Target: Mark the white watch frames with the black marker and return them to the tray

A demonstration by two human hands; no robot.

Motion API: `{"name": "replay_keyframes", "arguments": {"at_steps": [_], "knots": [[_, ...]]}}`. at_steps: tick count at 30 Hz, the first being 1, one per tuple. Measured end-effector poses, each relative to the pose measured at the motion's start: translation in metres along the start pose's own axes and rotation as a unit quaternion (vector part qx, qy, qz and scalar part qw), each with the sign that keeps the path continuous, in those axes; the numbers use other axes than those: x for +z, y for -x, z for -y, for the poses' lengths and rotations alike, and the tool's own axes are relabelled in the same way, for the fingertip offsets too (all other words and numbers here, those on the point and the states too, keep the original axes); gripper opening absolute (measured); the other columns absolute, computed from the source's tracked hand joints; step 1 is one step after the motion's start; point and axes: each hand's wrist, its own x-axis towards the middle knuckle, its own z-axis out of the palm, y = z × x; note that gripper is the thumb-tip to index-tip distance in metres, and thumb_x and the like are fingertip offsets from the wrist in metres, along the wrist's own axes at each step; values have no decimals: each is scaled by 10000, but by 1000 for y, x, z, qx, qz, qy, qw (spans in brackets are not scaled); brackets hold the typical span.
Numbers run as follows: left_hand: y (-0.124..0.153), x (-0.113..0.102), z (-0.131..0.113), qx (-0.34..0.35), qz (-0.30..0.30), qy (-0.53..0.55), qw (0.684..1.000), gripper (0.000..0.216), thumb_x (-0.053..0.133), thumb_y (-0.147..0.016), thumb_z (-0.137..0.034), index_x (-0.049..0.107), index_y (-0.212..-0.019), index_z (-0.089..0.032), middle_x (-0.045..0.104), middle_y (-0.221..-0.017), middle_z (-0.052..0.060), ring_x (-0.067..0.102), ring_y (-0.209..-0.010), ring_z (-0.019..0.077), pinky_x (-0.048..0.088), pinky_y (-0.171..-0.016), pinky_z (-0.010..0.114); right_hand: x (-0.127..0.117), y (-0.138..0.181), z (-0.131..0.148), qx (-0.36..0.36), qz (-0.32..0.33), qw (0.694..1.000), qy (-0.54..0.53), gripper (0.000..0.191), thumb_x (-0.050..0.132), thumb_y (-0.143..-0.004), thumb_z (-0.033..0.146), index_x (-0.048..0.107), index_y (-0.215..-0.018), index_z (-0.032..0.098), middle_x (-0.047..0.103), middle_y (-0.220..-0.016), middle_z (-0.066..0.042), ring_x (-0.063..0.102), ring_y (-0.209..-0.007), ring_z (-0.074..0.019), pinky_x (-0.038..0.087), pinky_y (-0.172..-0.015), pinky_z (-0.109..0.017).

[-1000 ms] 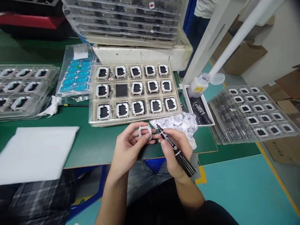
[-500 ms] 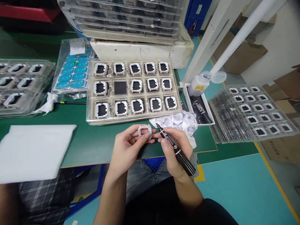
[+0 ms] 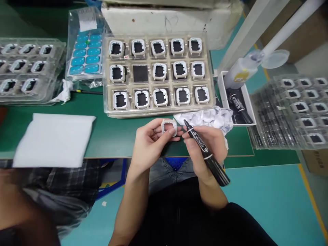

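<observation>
Between the thumb and fingers of my left hand [image 3: 151, 143] is a small white watch-case frame [image 3: 169, 122], held above the table's front edge. My right hand [image 3: 208, 145] grips a black marker pen [image 3: 205, 150], whose dark tip points up and left, a short way right of the frame and apart from it. Just beyond both hands lies a clear plastic tray [image 3: 109, 111] of similar white frames in rows. One pocket [image 3: 140, 73] in its middle row shows only a dark pad. Crumpled white cloth or paper [image 3: 212, 118] lies behind my right hand.
A white box [image 3: 222, 90] at the right holds a bottle [image 3: 239, 73] and another marker [image 3: 239, 107]. Farther right rise stacked trays [image 3: 271, 112]. At left are more trays [image 3: 48, 99], a bag of blue pieces [image 3: 84, 58] and a white foam sheet [image 3: 55, 140]. A person's arm [image 3: 23, 205] shows lower left.
The view has tipped downward, so the tray sits higher in the picture. Both hands keep their grips, the frame and marker still apart. The white foam sheet now lies farther right and flatter.
</observation>
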Motion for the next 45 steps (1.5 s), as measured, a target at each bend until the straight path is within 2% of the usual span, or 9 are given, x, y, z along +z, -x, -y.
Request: {"name": "replay_keyframes", "arguments": {"at_steps": [3, 8, 14, 23, 28, 32, 38, 42, 45], "knots": [[-1, 0, 1, 10, 6, -3, 1000, 398, 971, -889, -486, 816, -1076, -171, 845, -955, 68, 861, -905, 246, 761, -817, 338, -2, 4, -2, 19, 17, 1000, -1, 202, 829, -1024, 287, 750, -1211, 275, 824, -1142, -63, 839, -934, -237, 742, -946, -435], [-3, -2, 1, 18, 13, -11, 1000, 429, 967, -877, -547, 814, -1055, -189, 825, -946, 51, 848, -907, 234, 759, -801, 333, 1, 7, -7, 29, 6, 998, -52, 226, 846, -1005, 251, 708, -1173, 310, 788, -1034, -27, 844, -1083, -285, 747, -1003, -488], [-2, 0, 2, 15, 28, -13, 999, 456, 964, -874, -566, 795, -1057, -184, 828, -933, 39, 842, -888, 218, 746, -794, 309, 4, 8, -12, 13, -1, 998, -63, 190, 848, -1006, 263, 691, -1106, 300, 749, -904, -6, 831, -934, -271, 759, -977, -560], [-2, -2, 4, 19, 30, -28, 999, 410, 958, -900, -502, 804, -1118, -191, 836, -973, 39, 838, -884, 207, 735, -813, 304, 2, 6, -12, -8, 5, 998, -57, 196, 851, -1000, 225, 714, -1125, 291, 779, -915, -7, 850, -994, -290, 747, -907, -501], [-1, -1, 2, 24, 28, -27, 999, 423, 949, -918, -470, 792, -1218, -217, 836, -966, 32, 843, -876, 207, 730, -838, 311, 0, 4, -5, -5, 5, 1000, 6, 222, 854, -1005, 210, 742, -1175, 297, 812, -1052, -16, 828, -962, -227, 708, -867, -401], [-1, -1, 2, 36, 18, -27, 999, 374, 945, -926, -430, 799, -1196, -217, 837, -965, 35, 848, -927, 212, 720, -848, 295, 2, 0, -2, -21, -7, 1000, 20, 256, 863, -986, 188, 751, -1185, 304, 762, -1043, -18, 782, -918, -211, 665, -782, -379], [-1, 0, 3, 31, 30, -2, 999, 351, 935, -941, -399, 785, -1196, -210, 837, -957, 29, 853, -870, 200, 727, -835, 291, 1, -8, -10, 22, 4, 994, -105, 222, 862, -965, 251, 721, -1127, 310, 694, -926, 13, 716, -771, -187, 691, -737, -391], [0, 0, 4, 31, 17, -3, 999, 370, 938, -939, -396, 774, -1202, -194, 837, -959, 49, 872, -972, 251, 738, -840, 309, -12, -18, -17, 102, 9, 960, -261, 173, 821, -985, 340, 673, -1063, 297, 501, -707, 81, 516, -564, -121, 636, -615, -288], [1, 0, 5, 35, 17, 2, 999, 352, 935, -945, -363, 779, -1208, -190, 835, -959, 50, 873, -967, 245, 738, -832, 295, -19, -25, -17, 148, 31, 947, -283, 195, 776, -1000, 403, 611, -1002, 300, 410, -616, 102, 449, -519, -123, 584, -557, -243]]}}
